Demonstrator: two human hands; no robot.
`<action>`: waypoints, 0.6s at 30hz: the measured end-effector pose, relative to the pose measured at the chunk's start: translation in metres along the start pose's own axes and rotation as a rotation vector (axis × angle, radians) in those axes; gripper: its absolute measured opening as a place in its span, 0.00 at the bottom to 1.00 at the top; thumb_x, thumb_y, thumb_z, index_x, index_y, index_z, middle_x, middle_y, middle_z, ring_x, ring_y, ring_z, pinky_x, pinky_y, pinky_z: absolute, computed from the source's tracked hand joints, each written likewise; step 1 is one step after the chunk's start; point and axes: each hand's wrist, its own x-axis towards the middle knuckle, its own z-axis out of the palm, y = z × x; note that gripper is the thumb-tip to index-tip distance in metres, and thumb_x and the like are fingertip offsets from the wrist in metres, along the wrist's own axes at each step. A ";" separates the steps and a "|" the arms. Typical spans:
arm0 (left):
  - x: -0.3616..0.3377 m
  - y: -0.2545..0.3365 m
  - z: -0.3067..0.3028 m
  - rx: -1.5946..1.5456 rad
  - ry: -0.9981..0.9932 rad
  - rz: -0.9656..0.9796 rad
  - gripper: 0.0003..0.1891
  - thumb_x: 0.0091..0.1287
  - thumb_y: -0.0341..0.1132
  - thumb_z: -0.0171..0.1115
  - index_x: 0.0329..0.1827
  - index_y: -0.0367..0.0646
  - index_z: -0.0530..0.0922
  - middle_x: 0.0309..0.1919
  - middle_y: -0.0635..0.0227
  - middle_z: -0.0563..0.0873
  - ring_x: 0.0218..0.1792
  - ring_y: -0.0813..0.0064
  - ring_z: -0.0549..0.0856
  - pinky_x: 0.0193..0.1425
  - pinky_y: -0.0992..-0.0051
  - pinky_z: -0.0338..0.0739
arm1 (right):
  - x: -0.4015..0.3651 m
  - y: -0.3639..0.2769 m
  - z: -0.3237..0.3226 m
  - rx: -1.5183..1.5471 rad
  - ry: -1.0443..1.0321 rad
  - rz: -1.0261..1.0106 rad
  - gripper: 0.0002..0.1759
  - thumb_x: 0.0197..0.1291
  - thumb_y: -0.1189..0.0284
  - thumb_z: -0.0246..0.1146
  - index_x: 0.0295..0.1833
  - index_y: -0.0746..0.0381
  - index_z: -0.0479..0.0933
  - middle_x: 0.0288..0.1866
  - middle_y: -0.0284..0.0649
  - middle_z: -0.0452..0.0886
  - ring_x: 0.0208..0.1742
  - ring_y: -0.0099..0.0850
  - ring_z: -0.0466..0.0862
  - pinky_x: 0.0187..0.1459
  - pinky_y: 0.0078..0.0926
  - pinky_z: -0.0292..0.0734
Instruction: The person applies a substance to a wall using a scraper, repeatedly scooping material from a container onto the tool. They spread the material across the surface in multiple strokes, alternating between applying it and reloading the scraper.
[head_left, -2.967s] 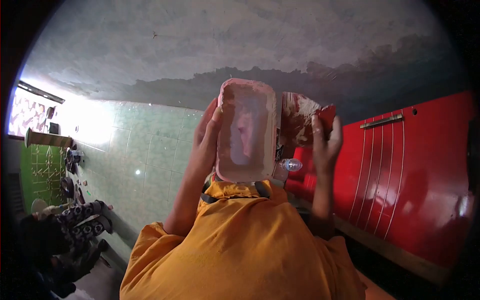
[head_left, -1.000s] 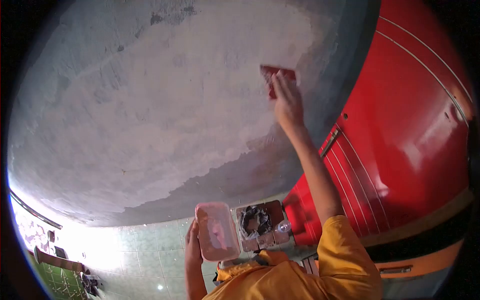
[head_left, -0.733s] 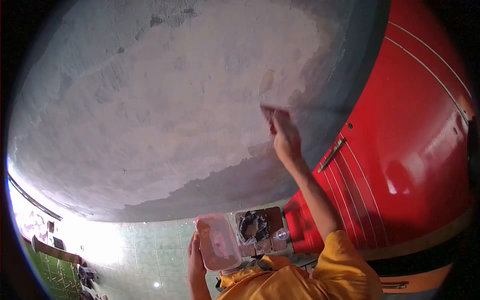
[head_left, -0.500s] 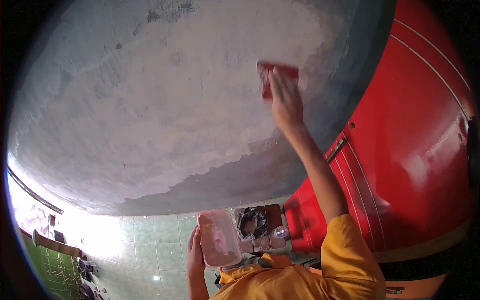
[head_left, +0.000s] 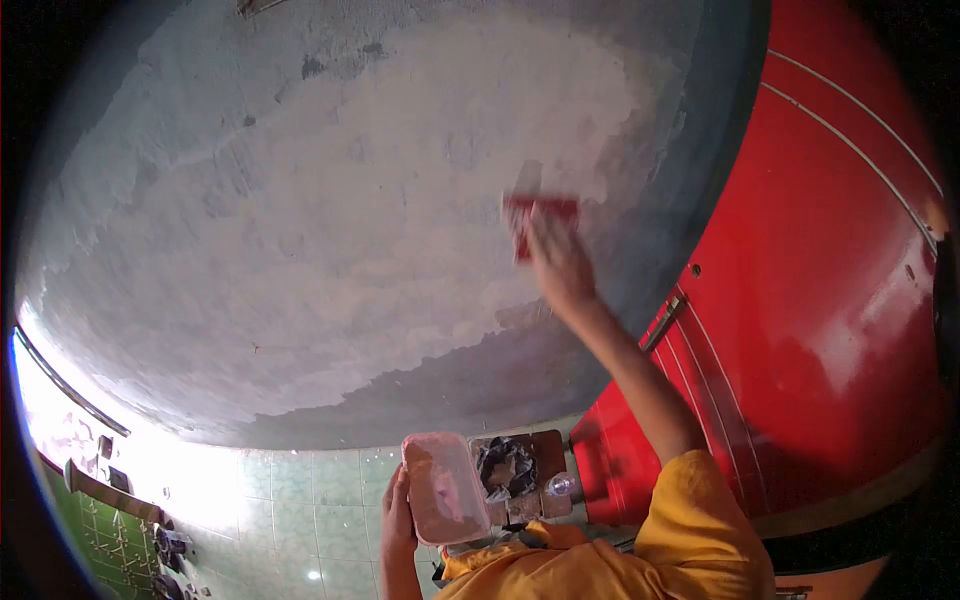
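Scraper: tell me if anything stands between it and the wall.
Nothing visible does. The red scraper is up against the plastered wall, held by the right hand, though blurred. The left hand holds the pink tub well below.

The broad plastered surface looks matt and chalky from where I stand, pale where the filler lies in smoother patches, darker grey and rougher toward its edges. The red spreader held against it by the right hand seems to be thin plastic, though it is blurred. The tub gripped by the left hand is pinkish translucent plastic, its inside smeared dull with paste. The red door is hard and glossy, throwing back light in streaks, with a metal handle. The green tiles are glazed and shiny. The yellow sleeve is soft, matt, creased cloth.
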 end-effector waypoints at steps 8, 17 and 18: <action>0.000 0.004 0.009 0.008 0.009 0.015 0.28 0.83 0.48 0.52 0.77 0.36 0.70 0.66 0.62 0.81 0.66 0.70 0.80 0.70 0.69 0.75 | 0.084 0.034 -0.076 0.208 0.022 0.141 0.28 0.67 0.79 0.55 0.73 0.68 0.71 0.72 0.54 0.77 0.72 0.49 0.77 0.71 0.47 0.73; -0.001 -0.003 0.008 -0.074 0.012 0.174 0.29 0.84 0.49 0.50 0.78 0.37 0.69 0.69 0.63 0.79 0.67 0.70 0.79 0.71 0.69 0.74 | -0.058 -0.018 0.001 0.335 -0.248 0.073 0.20 0.70 0.76 0.57 0.65 0.70 0.77 0.58 0.49 0.87 0.64 0.48 0.84 0.65 0.41 0.78; 0.000 0.002 0.012 -0.090 0.033 0.178 0.28 0.84 0.49 0.49 0.78 0.38 0.69 0.69 0.63 0.79 0.67 0.70 0.79 0.71 0.69 0.75 | -0.062 -0.031 -0.010 0.455 -0.229 0.224 0.18 0.71 0.74 0.59 0.63 0.70 0.78 0.55 0.49 0.88 0.60 0.45 0.85 0.62 0.39 0.79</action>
